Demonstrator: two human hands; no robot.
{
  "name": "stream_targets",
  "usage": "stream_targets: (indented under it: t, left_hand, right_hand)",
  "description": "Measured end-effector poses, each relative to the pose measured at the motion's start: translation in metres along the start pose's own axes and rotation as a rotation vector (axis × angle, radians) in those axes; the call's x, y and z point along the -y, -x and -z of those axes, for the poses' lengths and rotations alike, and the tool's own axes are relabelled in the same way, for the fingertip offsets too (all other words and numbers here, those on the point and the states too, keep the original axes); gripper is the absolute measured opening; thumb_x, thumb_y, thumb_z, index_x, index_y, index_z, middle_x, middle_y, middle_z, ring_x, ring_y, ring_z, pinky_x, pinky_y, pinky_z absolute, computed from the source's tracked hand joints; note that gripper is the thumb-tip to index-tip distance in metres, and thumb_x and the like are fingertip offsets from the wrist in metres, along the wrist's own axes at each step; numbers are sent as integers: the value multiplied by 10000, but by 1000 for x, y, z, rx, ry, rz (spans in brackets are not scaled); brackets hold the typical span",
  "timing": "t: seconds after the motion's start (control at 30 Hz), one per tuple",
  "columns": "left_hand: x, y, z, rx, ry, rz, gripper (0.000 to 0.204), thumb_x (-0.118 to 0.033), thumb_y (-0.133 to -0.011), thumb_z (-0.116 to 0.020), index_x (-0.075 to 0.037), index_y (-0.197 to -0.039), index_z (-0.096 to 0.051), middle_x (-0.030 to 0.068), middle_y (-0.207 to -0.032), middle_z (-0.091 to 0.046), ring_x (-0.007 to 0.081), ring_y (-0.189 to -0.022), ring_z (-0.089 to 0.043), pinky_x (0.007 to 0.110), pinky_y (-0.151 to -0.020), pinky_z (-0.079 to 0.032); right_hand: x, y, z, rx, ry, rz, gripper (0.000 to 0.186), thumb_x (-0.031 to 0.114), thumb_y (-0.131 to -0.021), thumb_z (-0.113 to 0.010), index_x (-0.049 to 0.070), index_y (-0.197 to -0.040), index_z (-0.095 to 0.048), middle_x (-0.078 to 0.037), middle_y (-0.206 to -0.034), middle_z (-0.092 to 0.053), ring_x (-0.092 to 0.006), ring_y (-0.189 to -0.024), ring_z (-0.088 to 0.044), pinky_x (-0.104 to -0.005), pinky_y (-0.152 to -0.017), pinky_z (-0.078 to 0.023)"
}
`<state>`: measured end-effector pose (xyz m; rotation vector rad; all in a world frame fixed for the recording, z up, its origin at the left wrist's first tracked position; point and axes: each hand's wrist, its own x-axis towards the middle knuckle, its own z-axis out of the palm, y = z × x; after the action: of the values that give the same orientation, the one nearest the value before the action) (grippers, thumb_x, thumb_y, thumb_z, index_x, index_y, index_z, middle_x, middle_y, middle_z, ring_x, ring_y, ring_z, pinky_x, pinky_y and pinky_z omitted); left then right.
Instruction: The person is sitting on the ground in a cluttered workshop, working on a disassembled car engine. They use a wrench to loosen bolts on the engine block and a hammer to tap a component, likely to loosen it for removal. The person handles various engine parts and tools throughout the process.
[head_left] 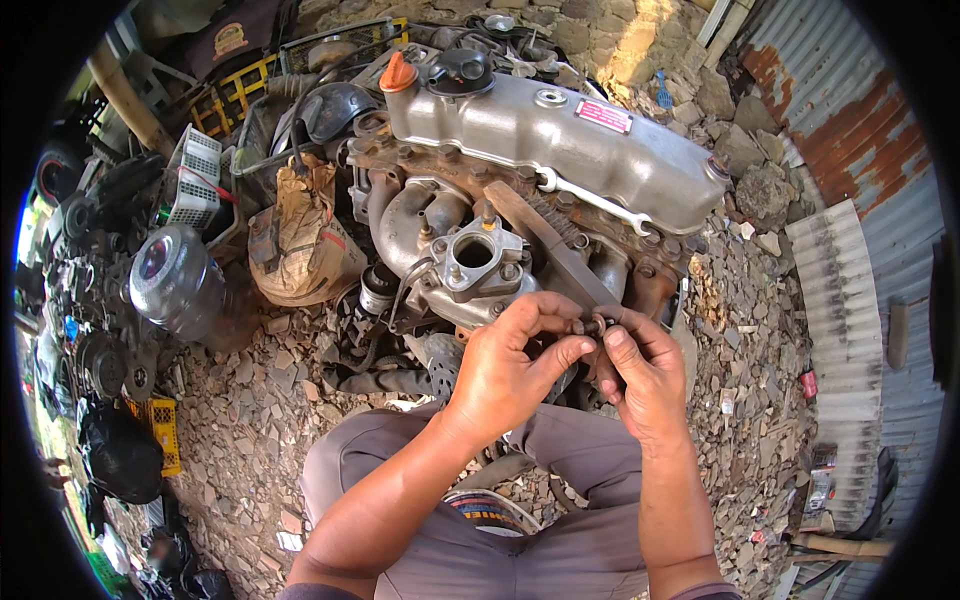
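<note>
A small dark metal part, perhaps a nut or bolt, is held between the two hands in front of an old engine. The left hand is curled, and its fingers are closed from above on the small part. The right hand is met with it from the other side; its thumb and forefinger are pinched on the same part, so both hands are shut on it and are touching each other. What exactly the part is cannot be told, because it is mostly hidden by the fingertips.

The part is held just below a flat rusty metal bar, which is laid slanting across the engine. Beside this bar an exhaust flange with a round opening is seen. On the grey valve cover a silver spanner is lying, and an orange cap is standing at the cover's left end. A crumpled brown sack is leaned to the left of the engine, with a round metal canister beyond it. The ground is covered with broken stones. A corrugated metal sheet is standing on the right. The person's knees in grey trousers are seen below.
</note>
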<state>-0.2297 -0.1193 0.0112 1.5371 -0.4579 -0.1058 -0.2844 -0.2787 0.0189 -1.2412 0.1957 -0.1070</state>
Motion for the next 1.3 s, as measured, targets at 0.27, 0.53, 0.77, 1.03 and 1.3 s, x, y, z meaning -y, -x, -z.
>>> stream_targets:
  t: [0.27, 0.53, 0.77, 1.03, 1.3]
  left_hand:
    - [3, -2, 3, 11, 64, 73, 211, -115, -854, -747, -7, -1027, -692, 78, -948, -720, 89, -842, -660, 247, -706, -514]
    - [-1, 0, 0, 74, 202, 184, 209, -69, -905, -692, 32, -1088, -688, 74, -1013, -706, 87, -910, -626, 235, -821, -526]
    - [5, 0, 1, 89, 298, 213, 207, -71, -910, -687, 41, -1085, -681, 73, -1001, -701, 83, -900, -613, 230, -804, -516]
    - [3, -2, 6, 142, 398, 401, 245, -153, -949, -651, 7, -1134, -671, -8, -843, -649, 29, -703, -525, 193, -609, -457]
    - [-1, -3, 5, 148, 404, 407, 244, -146, -948, -652, 15, -1131, -668, 0, -872, -657, 36, -738, -538, 201, -645, -469]
  right_hand:
    - [-3, 0, 2, 4, -85, -28, 260, 140, -938, -662, -4, -1151, -629, -8, -805, -624, -49, -551, -478, -185, -430, -331]
    - [-3, 4, -3, -20, 131, 142, 255, 41, -902, -686, -10, -1147, -634, -30, -913, -647, -37, -715, -560, -170, -601, -438]
    - [-9, 3, -1, -17, 293, 280, 234, 49, -894, -699, -24, -1112, -652, -60, -1084, -613, -93, -933, -603, -218, -788, -482]
    - [-11, 0, -4, -34, 527, 487, 262, 39, -851, -730, -11, -1098, -658, -103, -1059, -638, -170, -949, -632, -279, -820, -501]
    - [-10, 0, -2, -24, 567, 522, 278, 47, -846, -734, 3, -1107, -651, -101, -1043, -638, -177, -942, -635, -283, -818, -502]
